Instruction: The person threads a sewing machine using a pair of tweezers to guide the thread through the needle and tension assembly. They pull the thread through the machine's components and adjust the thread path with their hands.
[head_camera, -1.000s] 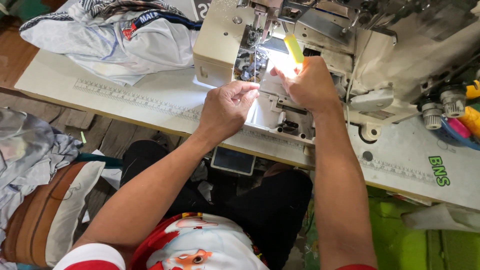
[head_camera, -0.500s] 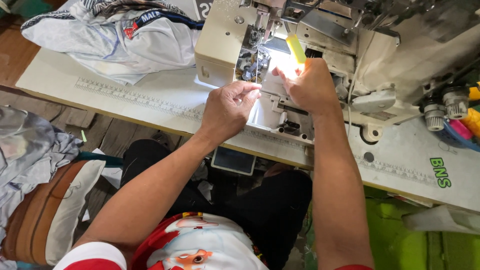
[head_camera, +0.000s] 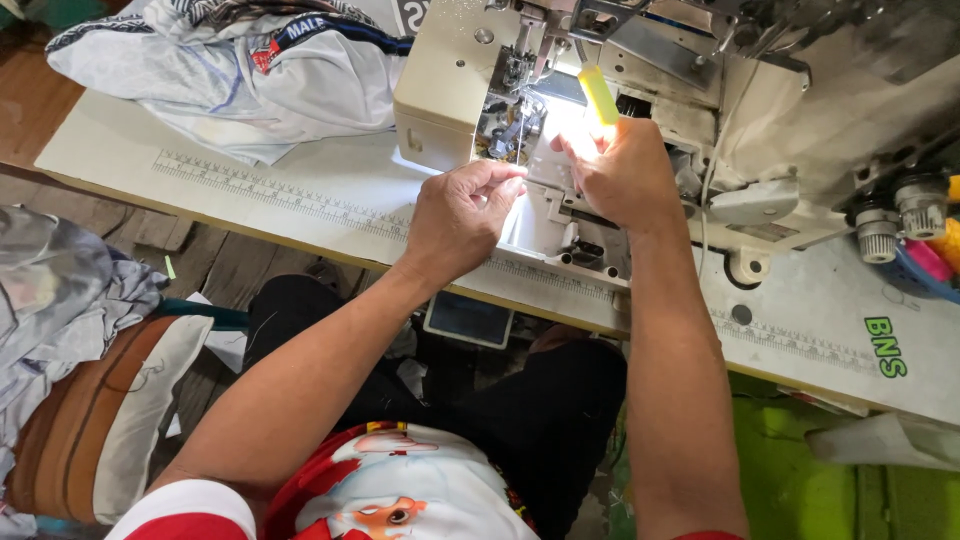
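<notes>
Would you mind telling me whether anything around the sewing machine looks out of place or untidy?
Nothing looks damaged or spilled. The only untidy spot is the pile of white garments crumpled at the far left of the table. Both the left hand and right hand work at the lit needle area of the sewing machine.

left hand (head_camera: 462, 215) pinching | right hand (head_camera: 622, 172) (yellow tool (head_camera: 598, 95)) | sewing machine (head_camera: 700, 90)
</notes>
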